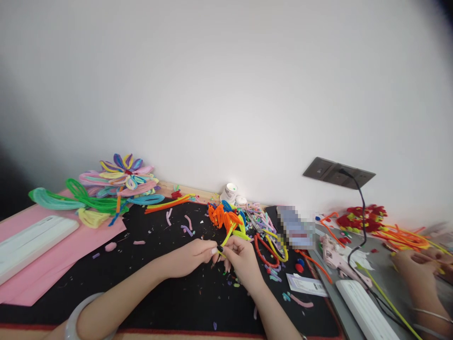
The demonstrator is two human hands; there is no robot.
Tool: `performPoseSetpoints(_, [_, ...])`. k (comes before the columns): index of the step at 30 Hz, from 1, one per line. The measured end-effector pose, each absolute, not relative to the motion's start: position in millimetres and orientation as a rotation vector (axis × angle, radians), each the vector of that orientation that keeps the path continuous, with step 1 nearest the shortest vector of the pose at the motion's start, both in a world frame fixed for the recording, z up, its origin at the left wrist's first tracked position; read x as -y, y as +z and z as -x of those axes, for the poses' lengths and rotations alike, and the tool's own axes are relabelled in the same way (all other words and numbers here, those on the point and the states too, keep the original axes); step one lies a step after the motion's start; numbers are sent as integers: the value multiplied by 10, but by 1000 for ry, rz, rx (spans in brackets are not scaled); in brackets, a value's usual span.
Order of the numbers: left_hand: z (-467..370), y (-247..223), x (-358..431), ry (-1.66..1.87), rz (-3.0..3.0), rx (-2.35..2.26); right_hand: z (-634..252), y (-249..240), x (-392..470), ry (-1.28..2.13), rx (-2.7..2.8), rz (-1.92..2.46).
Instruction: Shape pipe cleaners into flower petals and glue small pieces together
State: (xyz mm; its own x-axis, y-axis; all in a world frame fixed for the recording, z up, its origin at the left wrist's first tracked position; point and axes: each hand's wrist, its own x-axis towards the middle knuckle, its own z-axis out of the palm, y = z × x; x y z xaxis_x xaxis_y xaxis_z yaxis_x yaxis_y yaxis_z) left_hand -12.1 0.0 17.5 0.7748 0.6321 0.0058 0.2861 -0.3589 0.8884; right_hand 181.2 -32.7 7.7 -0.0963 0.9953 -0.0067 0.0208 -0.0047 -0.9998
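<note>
My left hand (194,257) and my right hand (241,257) meet over the black mat (155,302). Both pinch a thin yellow-green pipe cleaner (228,233) between their fingertips. It runs up toward a bundle of orange pipe-cleaner loops (223,218), with blue loops behind and yellow-green loops (241,232) beside it. The strip's lower end is hidden by my fingers. Just right of my right hand lie a red pipe-cleaner loop (262,253) and a yellow one (275,250).
Pipe-cleaner flowers (127,177) lie at the left on pink paper (60,274) beside a white case (35,241). A paper cup (229,192) stands by the wall. On the right are a pink glue gun (339,259), black cable (363,212), white case (364,311) and another person's hands (415,269).
</note>
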Motion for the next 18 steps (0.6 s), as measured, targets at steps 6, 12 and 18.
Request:
performPoseSetpoints(6, [76,235,34,430,-1971,-766,-1820,83,323,1305,1224,1234])
performPoseSetpoints(12, [45,191,57,470,-1931,-824,-1817,98,326,1275,1229,1289])
performPoseSetpoints(18, [37,132,-5,601,-1912,-786,-1808,85,317,1133,1307,1254])
